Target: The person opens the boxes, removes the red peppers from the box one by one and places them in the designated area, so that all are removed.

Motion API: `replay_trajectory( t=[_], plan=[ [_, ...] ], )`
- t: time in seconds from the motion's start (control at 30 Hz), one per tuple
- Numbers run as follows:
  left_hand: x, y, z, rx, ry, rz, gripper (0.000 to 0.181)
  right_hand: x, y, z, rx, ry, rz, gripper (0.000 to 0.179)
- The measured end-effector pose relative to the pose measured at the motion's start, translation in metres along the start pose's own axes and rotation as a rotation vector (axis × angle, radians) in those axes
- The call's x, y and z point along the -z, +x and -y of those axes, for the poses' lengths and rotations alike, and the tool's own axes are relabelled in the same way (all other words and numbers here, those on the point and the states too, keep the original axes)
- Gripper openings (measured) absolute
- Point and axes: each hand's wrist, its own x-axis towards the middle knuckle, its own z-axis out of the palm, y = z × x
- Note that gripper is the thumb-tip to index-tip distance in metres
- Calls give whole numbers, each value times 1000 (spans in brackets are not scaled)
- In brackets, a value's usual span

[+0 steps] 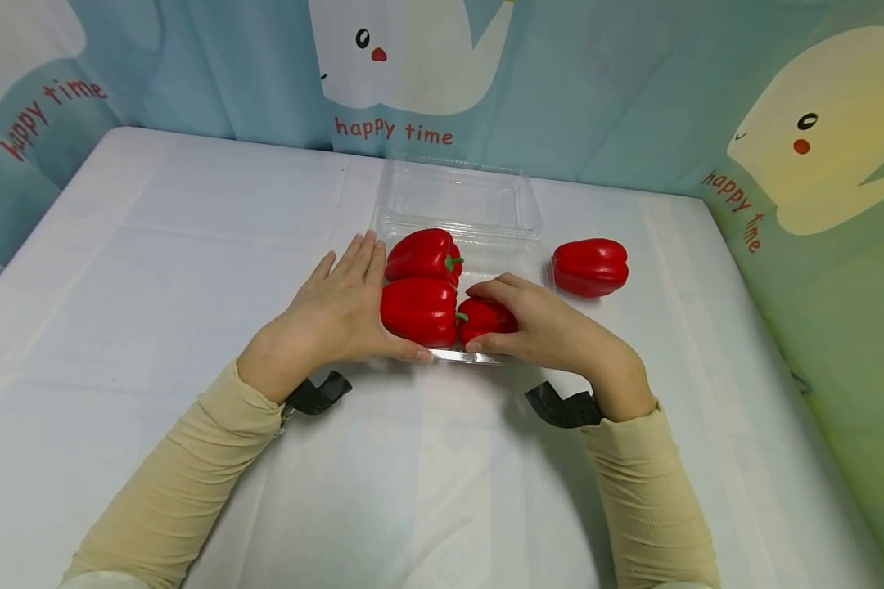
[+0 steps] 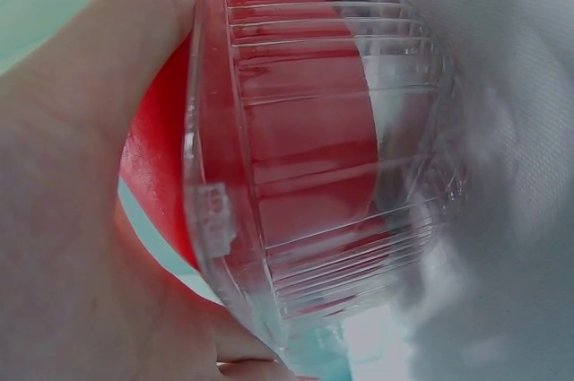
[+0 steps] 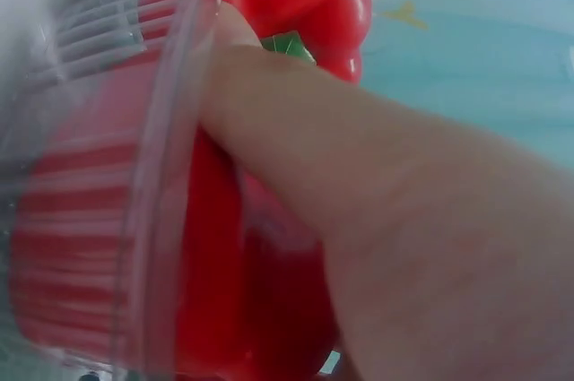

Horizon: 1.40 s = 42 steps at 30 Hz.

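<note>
Gripping a red pepper [image 1: 489, 319] in the near right part of a clear tub [image 1: 457, 357], with fingers and thumb of the right hand [image 1: 541, 323] curled round it. Resting the left hand [image 1: 331, 307] along the tub's left side, with straight fingers and with the thumb on the near rim. Can see in the tub's left half a near pepper [image 1: 416, 312] touching a far pepper [image 1: 418, 255]. Can also see a fourth pepper [image 1: 591, 267] on the desk [image 1: 177, 286], just right of the tub, and the lid [image 1: 453, 196] laid back at the far side.
</note>
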Motion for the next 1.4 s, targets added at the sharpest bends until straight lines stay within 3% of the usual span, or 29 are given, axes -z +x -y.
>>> replay_trajectory(
  t=[0.43, 0.83, 1.13, 1.4],
  plan=[
    [0, 1, 1, 5, -3, 4, 140, 3, -1, 0, 0, -68, -82, 62],
    [0, 1, 0, -2, -11, -1, 139, 2, -5, 2, -29, -54, -141, 69],
    [0, -1, 0, 4, -19, 5, 140, 8, -12, 5, -9, -75, -238, 61],
    [0, 0, 1, 6, -11, 7, 141, 15, -17, 6, -46, -37, -214, 60]
  ],
)
